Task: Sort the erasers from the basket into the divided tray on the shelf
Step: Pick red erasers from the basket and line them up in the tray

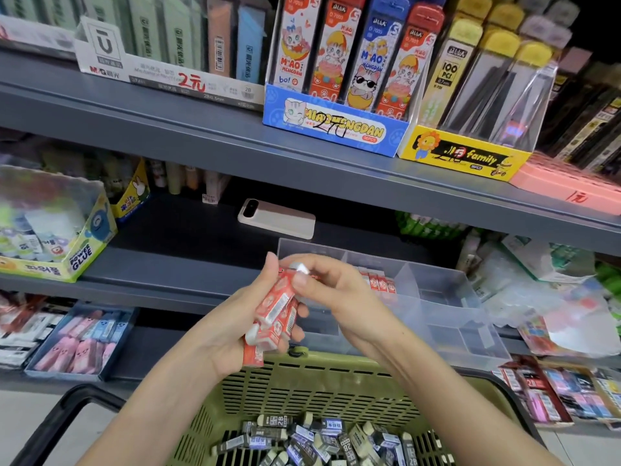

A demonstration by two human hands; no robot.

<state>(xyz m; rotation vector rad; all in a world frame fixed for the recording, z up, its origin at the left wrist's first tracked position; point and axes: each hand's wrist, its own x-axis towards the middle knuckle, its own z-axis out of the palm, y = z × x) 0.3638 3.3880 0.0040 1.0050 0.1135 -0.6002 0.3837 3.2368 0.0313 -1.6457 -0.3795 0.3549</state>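
Note:
My left hand [235,317] grips a bunch of several red-sleeved erasers [275,317], held above the far rim of the green basket [302,381]. My right hand [326,284] pinches the top end of one red eraser in that bunch. Just behind my hands, the clear divided tray [447,307] sits on the shelf. A row of red erasers [379,282] stands in one of its back compartments. Several black and blue-sleeved erasers [322,438] lie loose in the bottom of the basket.
A phone [277,218] lies on the shelf behind the tray. A glue box [64,243] stands at left, plastic-wrapped packs [554,290] at right. Trays of pink and blue erasers [80,341] fill the lower shelf. Pencil-lead boxes [336,126] line the upper shelf.

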